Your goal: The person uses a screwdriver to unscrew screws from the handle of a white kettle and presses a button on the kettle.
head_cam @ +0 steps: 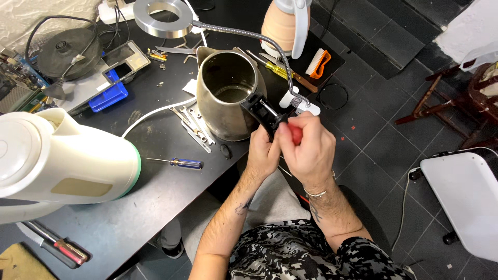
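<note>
A steel kettle (228, 93) is seen standing upright at the near edge of the dark workbench (135, 207), its lid off and its mouth open to the camera. Its spout is turned toward the far side of the bench, and its black handle (262, 111) is turned toward the person, so the spout-to-handle line runs roughly away from and toward the body. Inside, only the bare metal floor of the pot is shown; whether any water lies there cannot be told.

The handle is gripped low down by the left hand (262, 153), fingers curled around it. The right hand (306, 148) is closed into a fist around a red-handled tool (295, 134), held right against the handle top; the tool's tip is hidden.

A blue-handled screwdriver (179, 163) is laid on the bench left of the kettle, its long axis running left to right. Flat spanners (194, 127) are fanned beside the kettle's base. A large white jug kettle (62, 161) is lying at the left. A blue tray (109, 96) is seen further back, its contents too small to make out.
</note>
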